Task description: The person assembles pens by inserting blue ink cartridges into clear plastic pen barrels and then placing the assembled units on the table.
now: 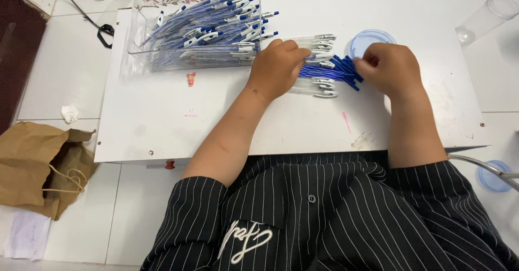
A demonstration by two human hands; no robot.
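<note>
A bunch of blue ballpoint pens (327, 68) lies on the white tabletop (216, 114) between my hands. My left hand (277, 68) rests on the clip ends of the bunch, fingers curled over them. My right hand (392, 68) closes around the blue cap ends at the other side. A clear plastic tray (197, 25) at the far left holds several more blue pens, some sticking out over its right edge.
A round blue lid (370, 39) lies beyond the pens. A clear plastic jar (489, 17) lies on the floor at top right. A brown paper bag (40, 168) sits on the tiled floor at left. A small red figure (191, 78) rests near the tray.
</note>
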